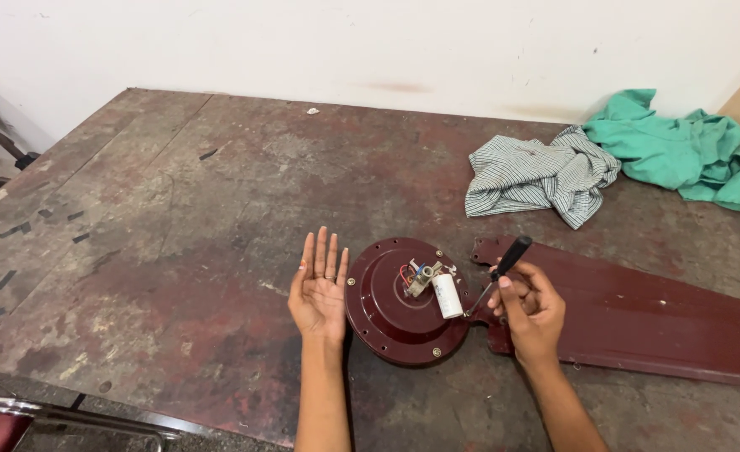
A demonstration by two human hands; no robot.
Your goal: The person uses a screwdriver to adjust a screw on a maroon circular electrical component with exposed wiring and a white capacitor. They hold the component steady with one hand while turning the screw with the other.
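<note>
Here, nearest the front edge of the table (177, 218), two bare forearms are seen coming up from below. The left hand (318, 289) is held flat, palm up, fingers together and empty, its edge touching or just beside the rim of the round maroon fan motor housing (395, 322). The right hand (533, 305) is closed around a screwdriver (504, 266) w/ a black handle, its tip set down at the spot where the housing meets the fan blade (638, 322).

The housing lies approx. mid-table, towards the front edge, w/ a white capacitor (447, 296) and loose wires (416, 274) exposed on top.

Risks, as judged: the housing is not gripped, so it may be spun or shoved sideways if the driver is turned hard; the tip may be slipped off the screw and driven into the wires or capacitor. A freed screw may be lost on the mottled surface.

Farther back, near the right rear corner, a striped cloth (537, 176) and a green cloth (680, 151) are left crumpled, well apart from the work.
</note>
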